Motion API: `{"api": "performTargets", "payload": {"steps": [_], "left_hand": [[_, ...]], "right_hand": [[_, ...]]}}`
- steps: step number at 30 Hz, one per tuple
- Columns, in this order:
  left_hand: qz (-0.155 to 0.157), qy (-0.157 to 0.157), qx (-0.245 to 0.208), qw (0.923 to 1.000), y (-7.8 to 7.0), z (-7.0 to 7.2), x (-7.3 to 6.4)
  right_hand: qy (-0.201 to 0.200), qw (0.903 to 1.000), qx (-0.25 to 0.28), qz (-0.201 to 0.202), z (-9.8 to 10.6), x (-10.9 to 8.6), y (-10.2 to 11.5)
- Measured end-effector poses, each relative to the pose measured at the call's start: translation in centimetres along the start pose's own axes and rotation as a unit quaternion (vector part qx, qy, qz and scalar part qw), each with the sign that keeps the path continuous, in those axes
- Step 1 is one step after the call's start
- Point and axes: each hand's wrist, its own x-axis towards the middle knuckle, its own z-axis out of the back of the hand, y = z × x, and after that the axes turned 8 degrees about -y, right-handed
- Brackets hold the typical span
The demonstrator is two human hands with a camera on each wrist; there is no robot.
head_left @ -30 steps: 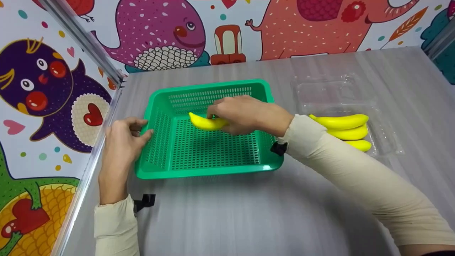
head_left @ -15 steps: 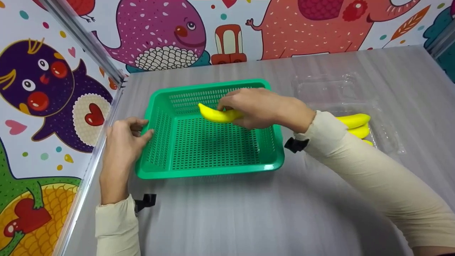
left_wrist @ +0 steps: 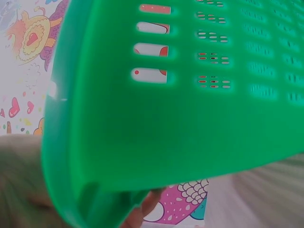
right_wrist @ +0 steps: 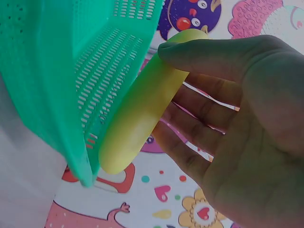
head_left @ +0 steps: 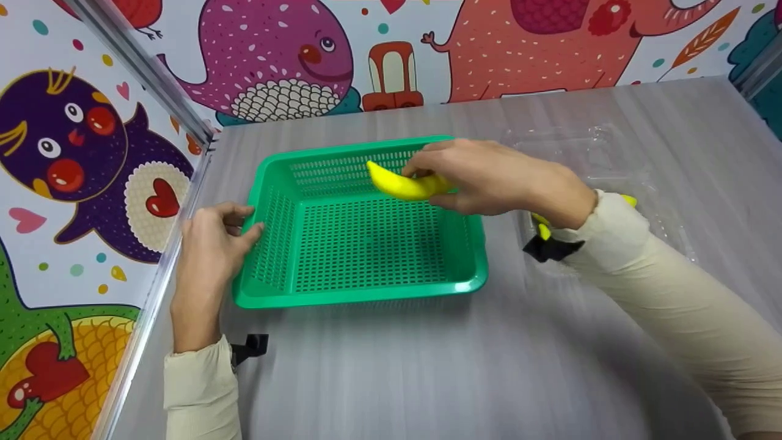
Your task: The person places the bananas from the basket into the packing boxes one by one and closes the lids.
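The right hand (head_left: 482, 174) is reaching in from the right, palm downward, its fingers and thumb pinching a yellow banana (head_left: 397, 185) above the far right part of a green basket (head_left: 360, 297); the left hand (head_left: 211, 247) is gripping the basket's left rim between thumb and fingers; a clear plastic box (head_left: 669, 229) is lying on the worktop (head_left: 391, 366) to the right, the right wrist and pale sleeve (head_left: 660, 293) hiding most of the other bananas (head_left: 543, 231) there.

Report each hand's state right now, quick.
Left hand: closed, gripping the rim of the green basket.
Right hand: closed, holding a yellow banana.
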Motion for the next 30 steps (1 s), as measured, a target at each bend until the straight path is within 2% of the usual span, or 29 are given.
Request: {"api": "performTargets", "payload": {"steps": [8,17,23,30], "left_hand": [[0.008,0.004,-0.004,0.9999,-0.1,0.0,0.0],[0.01,0.007,-0.002,0.9999,-0.1,-0.1,0.0],[0.01,0.004,-0.003,0.9999,-0.1,-0.1,-0.1],[-0.006,-0.008,-0.001,1.0,-0.1,-0.2,-0.2]], "right_hand": [[-0.02,0.9992,-0.009,-0.034,0.7,-2.2,-1.6],[-0.031,0.998,-0.011,-0.055,0.7,-4.7,-3.3],[-0.042,0.9976,-0.008,-0.055,0.8,-5.9,-4.0],[-0.052,0.9972,-0.006,-0.053,0.6,-7.6,-4.7]]}}
